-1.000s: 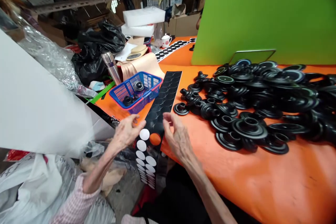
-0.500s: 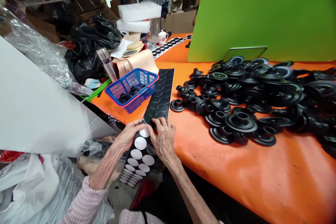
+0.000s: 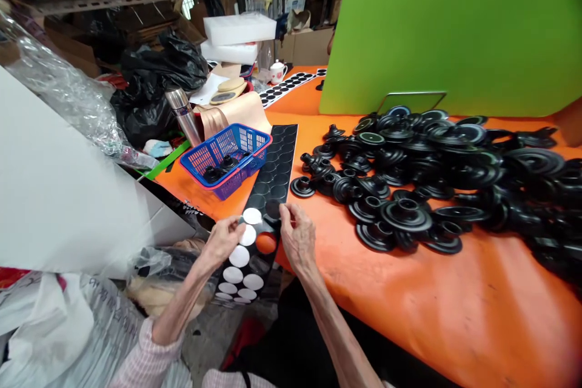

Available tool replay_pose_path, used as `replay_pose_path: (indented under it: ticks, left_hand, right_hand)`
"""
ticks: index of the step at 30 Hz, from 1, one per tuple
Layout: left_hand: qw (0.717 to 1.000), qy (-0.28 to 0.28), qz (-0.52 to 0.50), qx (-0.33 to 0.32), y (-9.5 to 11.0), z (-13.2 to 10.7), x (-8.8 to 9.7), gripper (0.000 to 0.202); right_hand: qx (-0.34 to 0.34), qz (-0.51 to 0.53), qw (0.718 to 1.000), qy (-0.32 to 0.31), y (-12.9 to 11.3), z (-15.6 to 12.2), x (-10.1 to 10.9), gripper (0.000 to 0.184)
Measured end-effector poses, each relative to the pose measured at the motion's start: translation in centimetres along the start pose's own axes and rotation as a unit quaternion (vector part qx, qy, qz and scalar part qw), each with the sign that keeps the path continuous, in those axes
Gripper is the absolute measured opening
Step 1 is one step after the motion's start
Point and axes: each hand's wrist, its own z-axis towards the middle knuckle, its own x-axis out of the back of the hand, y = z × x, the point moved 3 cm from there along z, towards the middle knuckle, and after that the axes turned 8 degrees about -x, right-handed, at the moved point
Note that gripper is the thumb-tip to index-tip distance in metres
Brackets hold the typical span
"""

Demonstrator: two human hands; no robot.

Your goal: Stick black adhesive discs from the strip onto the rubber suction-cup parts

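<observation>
The left hand [image 3: 222,241] pinches the edge of a long sheet of black adhesive discs [image 3: 273,179] lying on the orange desk [image 3: 436,309]. The right hand [image 3: 297,239] narrowly grips one black disc [image 3: 273,210] at the sheet's bare white spots. A blue plastic basket [image 3: 245,144] beside it holds black rubber fittings [image 3: 227,163], and a heap of similar ribbed fittings [image 3: 409,194] lies to the right.

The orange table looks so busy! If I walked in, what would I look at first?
You'd probably spot the big heap of black round parts on the right of the orange table, with a bright green board standing behind it. Next, you'd likely notice the long black sheet of round stickers at the table's near edge, with white circles at its near end, between the left hand and the right hand.
</observation>
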Motion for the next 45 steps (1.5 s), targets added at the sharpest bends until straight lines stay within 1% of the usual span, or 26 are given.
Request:
replay_pose_path:
  ticks: [2, 3, 5, 7, 8, 10, 12, 13, 14, 15, 17, 18, 21, 24, 27, 28, 29, 30, 31, 33, 34, 35, 37, 40, 42, 45]
  left_hand:
    - [0.997, 0.056, 0.043, -0.038, 0.8, -0.5, 0.0, 0.027]
    - [0.997, 0.046, 0.038, -0.038, 1.2, -0.7, -0.5, 0.028]
    - [0.999, -0.041, -0.014, 0.002, 1.8, -1.2, -2.6, 0.032]
    - [0.986, -0.132, -0.093, 0.051, 2.2, -1.9, -5.1, 0.031]
    - [0.98, -0.147, -0.121, 0.06, 2.4, -2.3, -6.3, 0.029]
    - [0.974, -0.167, -0.142, 0.056, 2.7, -2.8, -8.2, 0.023]
    - [0.97, -0.219, -0.101, 0.025, 3.2, -2.8, -9.9, 0.019]
    - [0.971, -0.234, -0.054, -0.007, 3.5, -2.5, -10.6, 0.02]
    - [0.973, -0.226, 0.01, -0.049, 4.0, -1.8, -11.0, 0.021]
    - [0.973, -0.192, 0.081, -0.096, 4.5, -0.8, -11.3, 0.022]
    - [0.96, -0.092, 0.201, -0.174, 5.7, 1.8, -11.7, 0.028]
    - [0.951, -0.058, 0.234, -0.195, 6.2, 3.3, -12.1, 0.031]
    - [0.943, -0.066, 0.245, -0.216, 6.6, 6.8, -13.5, 0.027]
    - [0.952, -0.077, 0.217, -0.203, 6.1, 7.6, -13.9, 0.019]
    - [0.965, -0.101, 0.178, -0.162, 5.2, 5.5, -13.1, 0.019]
    - [0.975, -0.129, 0.13, -0.128, 4.9, 4.5, -12.8, 0.02]
    - [0.982, -0.166, 0.053, -0.079, 4.5, 3.3, -12.7, 0.022]
    - [0.978, -0.201, -0.048, -0.017, 4.1, 2.0, -12.6, 0.023]
    - [0.96, -0.227, -0.158, 0.054, 3.8, 0.8, -12.7, 0.023]
    - [0.891, -0.248, -0.335, 0.179, 3.5, -1.5, -13.1, 0.023]
    - [0.865, -0.248, -0.38, 0.214, 3.4, -2.4, -13.3, 0.023]
    - [0.849, -0.25, -0.403, 0.23, 3.3, -3.1, -13.5, 0.024]
    - [0.846, -0.265, -0.41, 0.216, 3.4, -4.0, -13.7, 0.022]
    - [0.873, -0.288, -0.369, 0.137, 3.5, -4.7, -13.7, 0.026]
    - [0.886, -0.292, -0.345, 0.103, 3.4, -5.0, -13.5, 0.031]
    - [0.895, -0.287, -0.328, 0.093, 3.2, -5.4, -13.2, 0.039]
  right_hand:
    - [0.028, -0.019, 0.999, 0.022, -0.1, -1.1, 1.3, 0.031]
    - [0.053, -0.036, 0.998, 0.028, -0.3, -2.0, 1.9, 0.03]
    - [0.102, -0.064, 0.992, 0.027, -0.5, -3.9, 2.8, 0.029]
    - [0.115, -0.048, 0.992, 0.01, -0.3, -5.5, 3.7, 0.025]
    - [0.096, -0.019, 0.995, 0.003, 0.0, -6.1, 4.3, 0.022]
    - [0.009, 0.061, 0.998, 0.007, 1.3, -6.5, 5.6, 0.02]
    - [-0.1, 0.139, 0.985, 0.034, 2.8, -6.3, 7.1, 0.023]
    - [-0.143, 0.168, 0.974, 0.058, 3.5, -6.2, 7.8, 0.024]
    - [-0.171, 0.19, 0.963, 0.084, 4.1, -6.0, 8.5, 0.026]
    - [-0.188, 0.207, 0.954, 0.107, 4.5, -5.8, 9.1, 0.028]
    - [-0.201, 0.233, 0.942, 0.135, 5.0, -5.6, 9.9, 0.03]
    - [-0.205, 0.242, 0.939, 0.137, 5.2, -5.6, 10.1, 0.031]
    - [-0.211, 0.236, 0.944, 0.093, 5.3, -6.1, 10.5, 0.035]
    - [-0.212, 0.207, 0.954, 0.044, 5.2, -6.9, 11.0, 0.034]
    - [-0.223, 0.22, 0.95, 0.011, 4.8, -7.6, 11.9, 0.033]
    - [-0.227, 0.23, 0.946, 0.005, 4.6, -7.7, 12.2, 0.032]
    - [-0.23, 0.238, 0.944, 0.005, 4.4, -7.7, 12.6, 0.031]
    - [-0.23, 0.241, 0.943, 0.011, 4.3, -7.7, 12.9, 0.03]
    - [-0.228, 0.239, 0.944, 0.025, 4.1, -7.7, 13.3, 0.029]
    - [-0.221, 0.227, 0.947, 0.061, 3.8, -7.6, 13.8, 0.029]
    - [-0.219, 0.222, 0.947, 0.075, 3.7, -7.6, 14.1, 0.03]
    - [-0.219, 0.222, 0.946, 0.085, 3.7, -7.6, 14.2, 0.03]
    - [-0.223, 0.23, 0.944, 0.085, 3.5, -7.6, 14.2, 0.03]
    - [-0.221, 0.244, 0.942, 0.069, 3.2, -7.8, 14.2, 0.032]
    - [-0.215, 0.256, 0.94, 0.062, 3.0, -7.9, 14.1, 0.039]
    - [-0.223, 0.265, 0.937, 0.052, 3.0, -7.9, 14.1, 0.032]
